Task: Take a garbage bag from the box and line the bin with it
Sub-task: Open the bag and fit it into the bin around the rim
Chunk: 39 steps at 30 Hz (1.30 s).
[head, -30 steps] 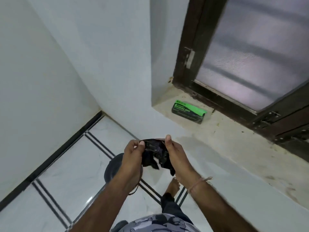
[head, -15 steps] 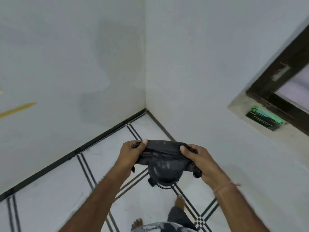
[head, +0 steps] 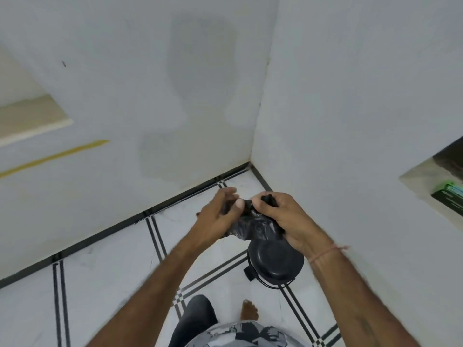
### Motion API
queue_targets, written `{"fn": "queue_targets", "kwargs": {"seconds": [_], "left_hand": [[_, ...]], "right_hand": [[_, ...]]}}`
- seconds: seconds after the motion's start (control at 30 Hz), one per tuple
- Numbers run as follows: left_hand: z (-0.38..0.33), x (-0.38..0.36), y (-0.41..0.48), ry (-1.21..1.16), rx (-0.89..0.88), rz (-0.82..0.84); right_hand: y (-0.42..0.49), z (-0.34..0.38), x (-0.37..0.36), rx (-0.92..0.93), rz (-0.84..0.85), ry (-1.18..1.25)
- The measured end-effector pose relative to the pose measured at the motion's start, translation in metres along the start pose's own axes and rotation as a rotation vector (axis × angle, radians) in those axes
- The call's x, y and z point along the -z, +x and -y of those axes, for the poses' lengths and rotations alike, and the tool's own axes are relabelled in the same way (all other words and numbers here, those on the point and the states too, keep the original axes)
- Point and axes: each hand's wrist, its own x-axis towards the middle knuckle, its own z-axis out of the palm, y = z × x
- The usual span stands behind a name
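Observation:
A crumpled black garbage bag (head: 255, 225) hangs between both hands at chest height. My right hand (head: 283, 216) grips its bunched top edge with curled fingers. My left hand (head: 220, 214) holds the bag's left side with the thumb on the plastic; its fingers are blurred. Directly below the bag stands a small round black pedal bin (head: 275, 265) with its lid down, close to the right wall. The green and black bag box (head: 447, 196) lies on the window ledge at the right edge, far from both hands.
White walls meet in a corner (head: 253, 156) just behind the bin. The floor (head: 105, 279) is white marble with black inlay lines. My bare foot (head: 249, 310) and dark trouser leg stand just in front of the bin. A beige ledge (head: 27, 118) juts out at left.
The view has swung left, pushing the window ledge and box to the right edge. My hands have come closer together, bunching the bag that was stretched wide half a second ago.

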Motion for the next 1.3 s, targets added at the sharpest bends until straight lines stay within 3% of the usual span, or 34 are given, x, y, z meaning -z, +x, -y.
{"fn": "queue_targets", "kwargs": {"seconds": [0.07,0.3,0.4,0.5,0.67,0.77,0.93,1.03,1.2,1.3], "left_hand": [[-0.006,0.003,0.012,-0.091,-0.008,0.084],[0.008,0.069,0.052,-0.308,-0.020,0.073],[0.017,0.107,0.063,-0.323,-0.017,0.123],[0.023,0.143,0.072,-0.257,-0.004,0.263],[0.006,0.145,0.074,-0.184,0.059,0.659],[-0.004,0.125,0.072,-0.137,-0.069,0.657],[-0.003,0.112,0.058,-0.205,-0.044,0.612],[-0.002,0.109,0.051,-0.251,-0.031,0.636],[-0.003,0.109,0.051,-0.265,-0.013,0.554],[-0.005,0.108,0.048,-0.197,-0.003,0.551]], "right_hand": [[0.011,0.008,-0.009,0.033,-0.035,-0.018],[0.040,0.002,-0.024,0.068,-0.531,0.122],[0.049,-0.004,-0.056,0.065,-0.641,0.201],[0.052,-0.005,-0.095,0.069,-0.765,0.230],[0.045,-0.004,-0.143,0.114,-0.804,0.166],[0.033,-0.005,-0.155,0.134,-0.906,0.135],[0.002,-0.010,-0.165,0.162,-1.043,0.177],[-0.008,-0.017,-0.172,0.155,-1.052,0.257],[-0.020,-0.022,-0.172,0.050,-0.841,0.432],[-0.027,-0.018,-0.168,0.019,-0.810,0.457]]}}
